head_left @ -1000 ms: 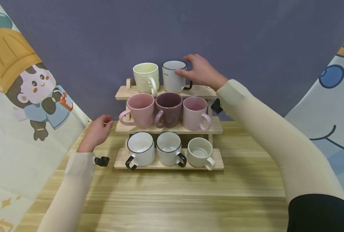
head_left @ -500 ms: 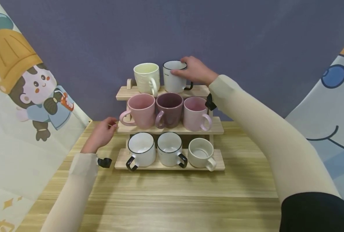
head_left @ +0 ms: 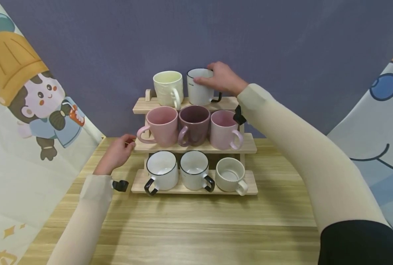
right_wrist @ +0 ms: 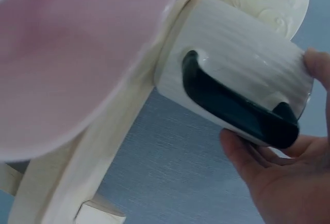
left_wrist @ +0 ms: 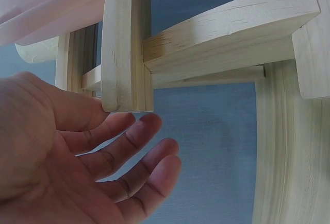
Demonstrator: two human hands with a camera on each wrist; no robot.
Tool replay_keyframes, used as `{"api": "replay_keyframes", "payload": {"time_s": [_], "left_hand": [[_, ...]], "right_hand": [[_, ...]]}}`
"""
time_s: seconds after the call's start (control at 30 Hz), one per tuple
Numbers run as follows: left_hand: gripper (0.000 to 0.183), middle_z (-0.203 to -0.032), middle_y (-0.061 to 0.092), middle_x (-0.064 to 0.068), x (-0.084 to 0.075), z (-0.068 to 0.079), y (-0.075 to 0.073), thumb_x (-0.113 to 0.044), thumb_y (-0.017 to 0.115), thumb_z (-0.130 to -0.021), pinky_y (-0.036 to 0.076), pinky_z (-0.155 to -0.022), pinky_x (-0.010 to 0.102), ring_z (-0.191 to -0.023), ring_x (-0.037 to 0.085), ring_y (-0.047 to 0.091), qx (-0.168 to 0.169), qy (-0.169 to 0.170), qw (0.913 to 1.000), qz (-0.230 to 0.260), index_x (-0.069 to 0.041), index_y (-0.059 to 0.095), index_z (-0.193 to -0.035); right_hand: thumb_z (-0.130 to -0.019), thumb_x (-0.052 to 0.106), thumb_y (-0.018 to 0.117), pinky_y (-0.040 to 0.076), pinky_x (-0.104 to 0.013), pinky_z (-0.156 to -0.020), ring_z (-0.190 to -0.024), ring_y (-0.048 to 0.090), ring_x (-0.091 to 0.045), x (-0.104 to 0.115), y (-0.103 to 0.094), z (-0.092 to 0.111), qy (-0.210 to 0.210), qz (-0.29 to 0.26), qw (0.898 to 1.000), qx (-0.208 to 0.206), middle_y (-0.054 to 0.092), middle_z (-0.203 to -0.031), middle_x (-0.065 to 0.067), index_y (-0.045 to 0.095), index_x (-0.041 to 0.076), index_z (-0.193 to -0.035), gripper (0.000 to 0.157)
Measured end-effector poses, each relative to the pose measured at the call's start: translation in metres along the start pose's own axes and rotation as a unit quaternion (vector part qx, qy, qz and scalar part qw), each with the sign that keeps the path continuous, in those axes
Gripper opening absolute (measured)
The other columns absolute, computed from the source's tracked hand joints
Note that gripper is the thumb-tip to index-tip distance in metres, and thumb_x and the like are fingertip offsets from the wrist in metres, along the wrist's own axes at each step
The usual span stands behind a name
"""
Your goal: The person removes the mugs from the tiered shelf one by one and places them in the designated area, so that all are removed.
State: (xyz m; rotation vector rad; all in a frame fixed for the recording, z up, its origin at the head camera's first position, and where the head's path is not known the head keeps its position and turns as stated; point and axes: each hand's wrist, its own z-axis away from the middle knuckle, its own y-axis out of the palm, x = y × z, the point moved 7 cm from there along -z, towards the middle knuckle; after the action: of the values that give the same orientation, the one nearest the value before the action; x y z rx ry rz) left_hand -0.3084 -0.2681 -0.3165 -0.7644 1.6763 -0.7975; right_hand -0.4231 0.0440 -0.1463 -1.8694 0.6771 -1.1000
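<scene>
On the top shelf of a three-tier wooden rack [head_left: 141, 106] stands a white mug [head_left: 199, 92] with a dark rim and black handle. My right hand [head_left: 223, 78] grips it near the rim from above and the right, thumb on one side and fingers on the other. In the right wrist view the mug's handle [right_wrist: 232, 105] points toward the camera, outside the grasp. My left hand [head_left: 117, 151] is at the left end of the middle shelf. Seen from the left wrist, its thumb [left_wrist: 85, 112] touches the plank's end [left_wrist: 126, 90] and the other fingers are loosely bent.
A pale yellow mug [head_left: 167, 90] stands left of the white one. Pink [head_left: 162, 129], plum [head_left: 197, 129] and lilac [head_left: 221, 134] mugs fill the middle shelf. Below are two black-rimmed white mugs [head_left: 164, 180] and a short cream cup [head_left: 227, 178]. A blue-grey cloth [head_left: 282, 66] hangs behind.
My right hand has moved left and closed in on the white mug's rim. My left hand has come rightward to the end of the middle shelf. The mugs stand where they were.
</scene>
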Motion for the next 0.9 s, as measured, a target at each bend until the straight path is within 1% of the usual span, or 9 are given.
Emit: {"api": "replay_keyframes", "payload": {"time_s": [0.2, 0.23, 0.33, 0.47, 0.63, 0.8, 0.9], "left_hand": [[0.033, -0.111, 0.057, 0.026, -0.001, 0.0, 0.002, -0.01, 0.042, -0.1, 0.045, -0.078, 0.047, -0.093, 0.034, 0.057, 0.005, -0.002, 1.0, 0.003, 0.009, 0.049, -0.127], [0.033, -0.111, 0.057, 0.026, -0.001, 0.001, 0.003, -0.01, 0.042, -0.1, 0.045, -0.078, 0.047, -0.093, 0.034, 0.057, 0.005, -0.002, 1.0, 0.003, 0.009, 0.049, -0.127], [0.033, -0.111, 0.057, 0.026, -0.003, 0.001, 0.003, -0.009, 0.042, -0.1, 0.045, -0.079, 0.047, -0.094, 0.034, 0.057, 0.006, -0.002, 1.0, 0.002, 0.009, 0.049, -0.127], [0.033, -0.111, 0.057, 0.027, -0.004, 0.002, 0.003, -0.008, 0.042, -0.099, 0.045, -0.08, 0.048, -0.095, 0.035, 0.056, 0.007, -0.002, 1.0, 0.002, 0.009, 0.049, -0.127], [0.033, -0.111, 0.057, 0.027, -0.003, 0.001, 0.003, -0.008, 0.043, -0.099, 0.045, -0.08, 0.048, -0.095, 0.035, 0.056, 0.007, -0.004, 1.0, 0.002, 0.009, 0.049, -0.126], [0.033, -0.111, 0.056, 0.027, -0.001, 0.0, 0.003, -0.008, 0.042, -0.1, 0.045, -0.08, 0.048, -0.095, 0.035, 0.056, 0.01, -0.006, 0.9999, 0.006, 0.009, 0.048, -0.127], [0.033, -0.112, 0.056, 0.028, 0.0, 0.0, 0.003, -0.008, 0.042, -0.1, 0.045, -0.081, 0.048, -0.097, 0.036, 0.056, 0.01, -0.005, 0.9999, 0.006, 0.009, 0.048, -0.127]], "right_hand": [[-0.084, 0.054, 0.06, 0.045, -0.032, -0.076, -0.091, 0.052, -0.022, -0.006, 0.001, -0.001, 0.002, -0.017, 1.0, -0.018, 0.058, -0.105, -0.012, 0.058, -0.001, -0.118, 0.064], [-0.084, 0.054, 0.06, 0.045, -0.032, -0.075, -0.089, 0.052, -0.022, -0.006, 0.0, -0.001, 0.001, -0.016, 1.0, -0.023, 0.057, -0.103, -0.012, 0.059, 0.0, -0.116, 0.063], [-0.084, 0.053, 0.061, 0.044, -0.033, -0.076, -0.091, 0.049, -0.022, -0.007, -0.002, 0.001, -0.003, -0.009, 0.999, -0.036, 0.055, -0.104, -0.013, 0.058, -0.001, -0.116, 0.063], [-0.085, 0.053, 0.06, 0.042, -0.035, -0.083, -0.099, 0.047, -0.023, -0.009, -0.009, 0.003, -0.001, -0.002, 0.999, -0.047, 0.053, -0.113, -0.015, 0.055, -0.003, -0.123, 0.068], [-0.086, 0.054, 0.058, 0.042, -0.036, -0.085, -0.104, 0.046, -0.024, -0.012, -0.02, 0.008, 0.007, -0.004, 0.998, -0.057, 0.05, -0.12, -0.016, 0.052, -0.003, -0.129, 0.071], [-0.087, 0.051, 0.057, 0.041, -0.039, -0.085, -0.104, 0.045, -0.026, -0.014, -0.033, 0.012, -0.002, 0.002, 0.997, -0.072, 0.049, -0.118, -0.018, 0.052, -0.004, -0.128, 0.069], [-0.087, 0.051, 0.056, 0.041, -0.039, -0.083, -0.103, 0.044, -0.026, -0.019, -0.039, 0.016, -0.004, 0.003, 0.997, -0.076, 0.049, -0.118, -0.017, 0.052, -0.004, -0.127, 0.069]]}}
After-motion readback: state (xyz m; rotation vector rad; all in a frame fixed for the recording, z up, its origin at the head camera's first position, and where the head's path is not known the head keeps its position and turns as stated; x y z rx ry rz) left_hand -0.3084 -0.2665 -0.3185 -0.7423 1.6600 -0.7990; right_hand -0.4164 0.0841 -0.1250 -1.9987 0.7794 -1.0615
